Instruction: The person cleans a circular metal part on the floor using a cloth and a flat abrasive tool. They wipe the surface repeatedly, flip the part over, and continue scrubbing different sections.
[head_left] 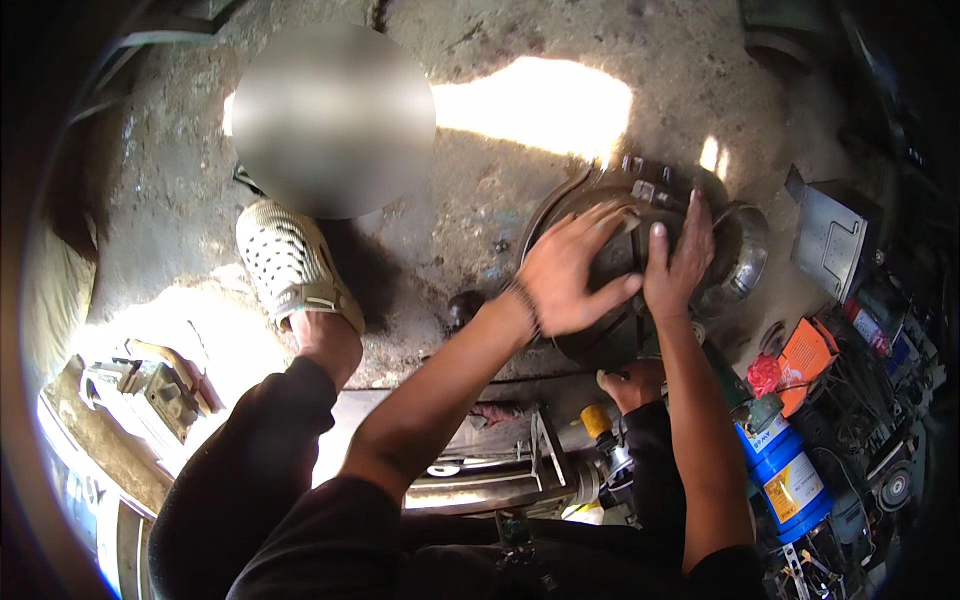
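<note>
A large round dark metal housing (565,208), with lugs on its far rim, lies on the floor right of the middle. My left hand (570,270) reaches over it from the left, fingers stretched forward and thumb out to the right. Beside it my right hand (682,262) is held edge-on over the housing's right part, its fingers straight and its thumb raised. The two hands face each other with a small gap. Something pale shows by my left fingertips; I cannot tell what. A shiny rounded metal piece (742,255) sits just right of my right hand.
My left foot wears a cream perforated clog (285,255). A blue bucket (790,485), an orange piece (805,360), a red crumpled item (764,375) and a grey metal box (832,240) stand at right. Metal parts (150,395) lie left. A blurred disc hides the upper left.
</note>
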